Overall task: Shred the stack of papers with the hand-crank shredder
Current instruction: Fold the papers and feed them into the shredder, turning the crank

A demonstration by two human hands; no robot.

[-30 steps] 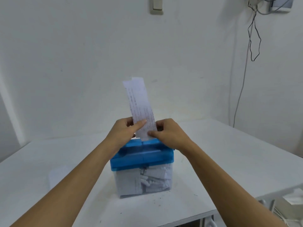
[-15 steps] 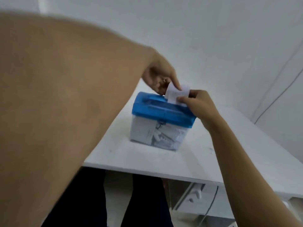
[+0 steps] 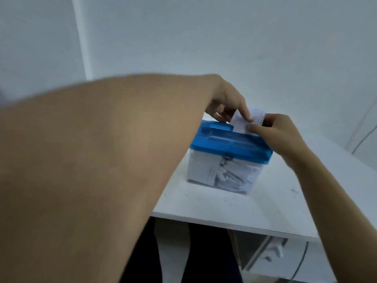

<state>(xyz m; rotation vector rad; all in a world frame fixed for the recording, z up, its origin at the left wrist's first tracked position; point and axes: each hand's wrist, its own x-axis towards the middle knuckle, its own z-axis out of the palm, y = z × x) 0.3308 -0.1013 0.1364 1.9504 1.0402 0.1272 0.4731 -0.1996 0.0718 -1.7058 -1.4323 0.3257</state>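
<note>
Close to the front edge of the white table (image 3: 214, 207) stands the shredder (image 3: 228, 157), a blue lid (image 3: 222, 139) on a clear box (image 3: 199, 170) holding paper strips (image 3: 224, 177). Above the lid the left hand (image 3: 226, 101) pinches the paper slip (image 3: 257, 117), which stands upright out of the lid, and the right hand (image 3: 279, 133) pinches its right side.

The left hand (image 3: 226, 101) and right hand (image 3: 279, 133) crowd the top of the shredder (image 3: 230, 146), both pinching the paper slip (image 3: 256, 117) in its slot, so the way in from above is blocked. The left forearm (image 3: 102, 160) bars the near-left side. Open table (image 3: 224, 209) shows in front and to the right.
</note>
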